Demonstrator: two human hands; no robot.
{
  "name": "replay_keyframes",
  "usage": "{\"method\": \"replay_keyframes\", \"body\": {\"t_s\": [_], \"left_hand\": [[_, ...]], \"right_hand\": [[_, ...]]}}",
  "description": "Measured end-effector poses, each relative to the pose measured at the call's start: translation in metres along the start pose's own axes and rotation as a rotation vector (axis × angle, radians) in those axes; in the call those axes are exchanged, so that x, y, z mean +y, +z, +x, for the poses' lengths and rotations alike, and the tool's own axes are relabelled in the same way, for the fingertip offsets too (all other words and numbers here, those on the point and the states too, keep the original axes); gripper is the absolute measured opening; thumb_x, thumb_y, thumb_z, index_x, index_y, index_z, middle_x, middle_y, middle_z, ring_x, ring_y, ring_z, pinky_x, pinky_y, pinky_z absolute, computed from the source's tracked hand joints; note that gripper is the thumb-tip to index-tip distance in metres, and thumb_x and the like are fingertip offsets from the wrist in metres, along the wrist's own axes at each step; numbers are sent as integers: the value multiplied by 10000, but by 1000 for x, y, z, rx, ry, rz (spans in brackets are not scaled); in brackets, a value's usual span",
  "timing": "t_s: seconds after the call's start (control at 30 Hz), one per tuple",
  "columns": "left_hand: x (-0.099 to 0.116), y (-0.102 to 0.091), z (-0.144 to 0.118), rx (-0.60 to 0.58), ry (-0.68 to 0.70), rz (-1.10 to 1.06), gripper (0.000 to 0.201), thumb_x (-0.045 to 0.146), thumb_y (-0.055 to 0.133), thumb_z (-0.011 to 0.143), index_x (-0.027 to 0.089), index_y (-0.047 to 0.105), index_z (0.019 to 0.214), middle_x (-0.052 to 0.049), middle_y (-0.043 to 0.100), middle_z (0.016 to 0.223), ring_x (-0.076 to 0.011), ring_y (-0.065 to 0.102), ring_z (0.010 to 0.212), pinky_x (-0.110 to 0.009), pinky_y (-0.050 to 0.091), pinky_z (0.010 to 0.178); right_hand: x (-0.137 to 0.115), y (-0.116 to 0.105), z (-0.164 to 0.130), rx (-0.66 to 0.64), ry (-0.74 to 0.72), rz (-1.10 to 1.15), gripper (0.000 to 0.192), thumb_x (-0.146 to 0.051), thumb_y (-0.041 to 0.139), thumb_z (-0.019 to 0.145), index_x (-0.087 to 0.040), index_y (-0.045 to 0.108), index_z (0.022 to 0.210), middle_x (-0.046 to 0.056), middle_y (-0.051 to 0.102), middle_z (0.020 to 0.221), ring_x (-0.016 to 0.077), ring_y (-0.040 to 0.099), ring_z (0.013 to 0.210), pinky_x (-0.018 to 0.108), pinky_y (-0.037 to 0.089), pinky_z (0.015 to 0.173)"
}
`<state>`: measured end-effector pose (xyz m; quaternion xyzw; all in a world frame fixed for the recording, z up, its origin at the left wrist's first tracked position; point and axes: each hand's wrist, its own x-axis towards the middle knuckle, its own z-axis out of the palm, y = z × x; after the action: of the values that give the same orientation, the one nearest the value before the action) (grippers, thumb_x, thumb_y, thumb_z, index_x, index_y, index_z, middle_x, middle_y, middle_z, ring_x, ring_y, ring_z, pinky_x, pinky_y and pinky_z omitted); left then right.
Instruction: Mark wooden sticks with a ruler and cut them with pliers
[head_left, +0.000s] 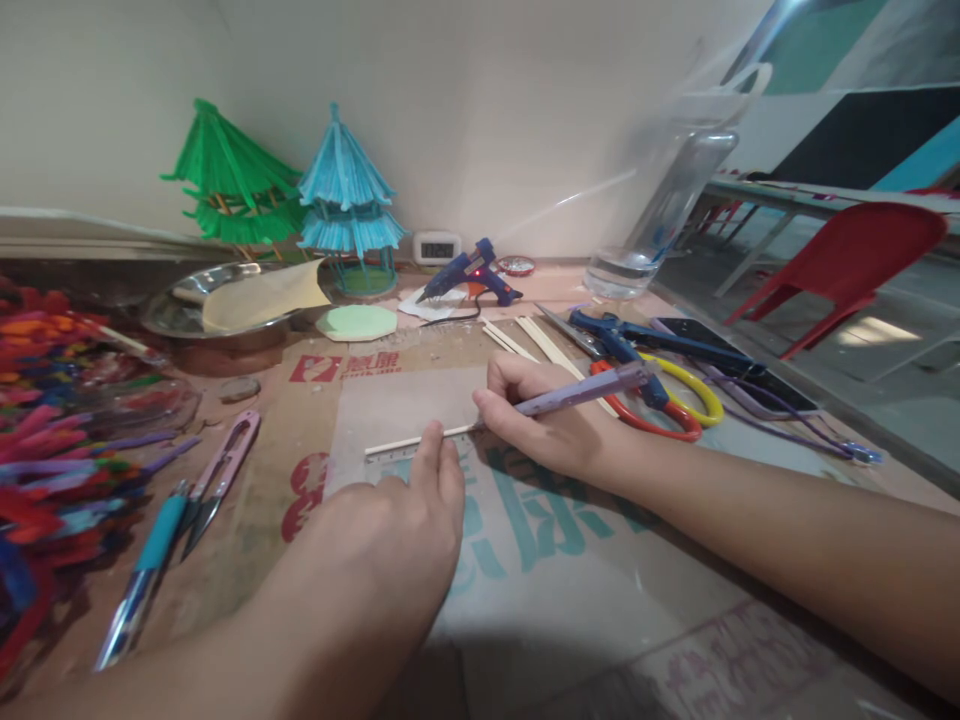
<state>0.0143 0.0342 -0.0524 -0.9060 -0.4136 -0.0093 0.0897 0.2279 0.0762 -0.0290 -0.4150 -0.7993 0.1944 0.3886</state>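
Note:
With the index and middle fingertips, my left hand presses a thin wooden stick down along a clear ruler. The other fingers of that hand are curled under. My right hand is closed around a purple pen, its tip low by the stick's right end. Whether the tip touches the stick I cannot tell. Beneath both hands lies a translucent plastic sheet over printed cardboard. Several more wooden sticks lie just behind my right hand.
Scissors, pliers and a phone lie right. Behind are a glue gun, two paper-like pavilions and a clear water container. Pipe cleaners, snips and a blue pen lie left.

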Motion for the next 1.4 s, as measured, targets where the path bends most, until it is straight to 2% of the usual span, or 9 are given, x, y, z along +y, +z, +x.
{"method": "replay_keyframes", "body": {"t_s": [0.23,0.6,0.87,1.07,1.4], "left_hand": [[1,-3,0,-11,-29,-38,532,30,295,862,102,487,1352,-203,584,1341,-260,661,1081,-444,548,913],[1,0,-1,-7,-29,-8,544,3,279,857,105,502,1342,-197,593,1333,-249,666,1070,-431,551,901],[4,-10,2,4,52,61,582,22,290,852,130,441,1403,-227,596,1318,-278,718,935,-400,611,705],[2,-3,-1,-3,-42,-2,558,14,310,845,124,492,1362,-208,609,1308,-272,693,1009,-441,574,857],[1,-2,-2,-9,-41,-15,562,21,301,840,122,485,1362,-204,586,1339,-277,672,1057,-460,558,885]], "right_hand": [[0,0,0,-13,-1,-15,243,-303,454,859,-228,353,651,-59,431,531,93,397,477,227,288,477],[1,0,1,11,-9,14,235,-303,461,859,-230,364,658,-60,429,535,96,390,477,232,292,475],[1,0,0,-19,-13,-17,247,-298,453,866,-228,353,651,-61,425,531,92,391,478,234,285,486],[1,1,0,-2,-5,-5,249,-296,463,869,-225,357,656,-59,441,538,94,411,486,229,291,487],[0,0,0,-16,-4,-14,246,-296,455,865,-225,357,651,-58,440,537,91,413,491,228,285,495]]}}
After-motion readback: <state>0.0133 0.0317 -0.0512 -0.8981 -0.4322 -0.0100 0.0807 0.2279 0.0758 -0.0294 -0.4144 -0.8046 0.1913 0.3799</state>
